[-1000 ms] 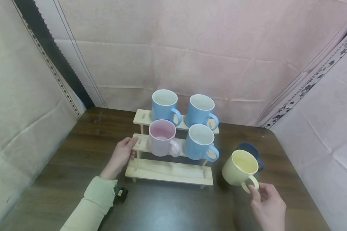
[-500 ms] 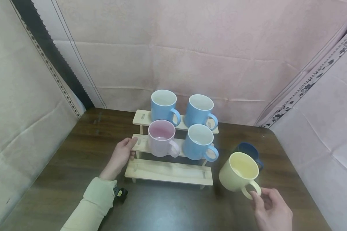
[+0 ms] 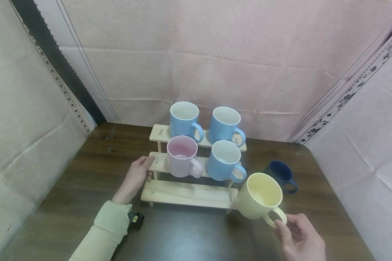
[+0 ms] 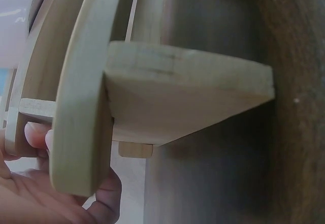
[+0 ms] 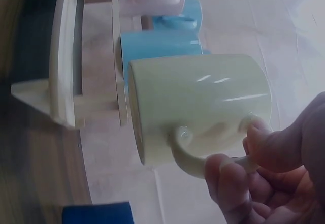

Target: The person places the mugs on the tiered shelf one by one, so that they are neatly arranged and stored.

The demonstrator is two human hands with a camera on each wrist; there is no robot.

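A three-step wooden shelf stands on the table, its lowest step bare. My left hand grips the left end of the middle step; in the left wrist view its fingers curl at the board's end. In my right hand, thumb and fingers pinch the handle of a yellow mug. The mug tilts slightly, and its left side overlaps the right end of the lowest step in the head view. A pink mug and a light-blue mug sit on the middle step.
On the top step stand two more light-blue mugs, one left and one right. A dark-blue mug rests on the brown table right of the shelf. Pale cloth hangs behind and at both sides.
My right hand has carried the yellow mug left and slightly nearer me, over to the lowest step's right end, uncovering the dark-blue mug. My left hand keeps its place on the shelf.
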